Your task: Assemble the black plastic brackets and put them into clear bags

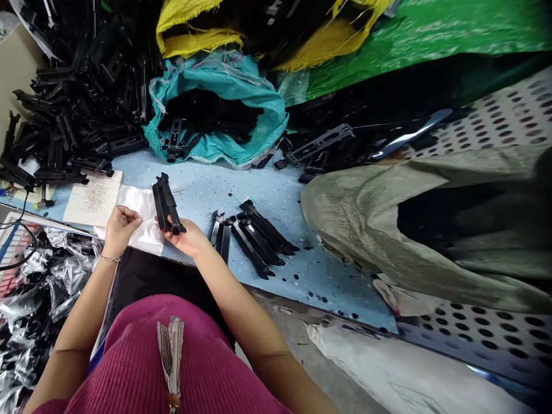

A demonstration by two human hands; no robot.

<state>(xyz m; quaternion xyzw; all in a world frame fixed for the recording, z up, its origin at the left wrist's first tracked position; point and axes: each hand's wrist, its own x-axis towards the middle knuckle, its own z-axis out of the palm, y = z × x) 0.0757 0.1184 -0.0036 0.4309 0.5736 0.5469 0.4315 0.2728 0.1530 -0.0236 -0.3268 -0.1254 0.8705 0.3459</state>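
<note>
In my right hand (192, 238) is a long black plastic part (164, 201), held upright by its lower end, with ridges and small clips along it. My left hand (122, 225) is beside it with thumb and fingers pinched together. What that pinch holds, if anything, is too small to tell. Under and between both hands lie thin clear plastic bags (140, 207) at the table's front edge. Several similar black plastic parts (254, 238) rest on the blue table (276, 192) to the right of my right hand.
A big heap of black parts (73, 109) covers the back left. Behind the table sit a teal sack (267, 123) and a yellow sack (190, 43). A grey-green sack (349, 213) stands at right. Bagged parts (56, 270) fill a crate at lower left, near a speckled pad (95, 198).
</note>
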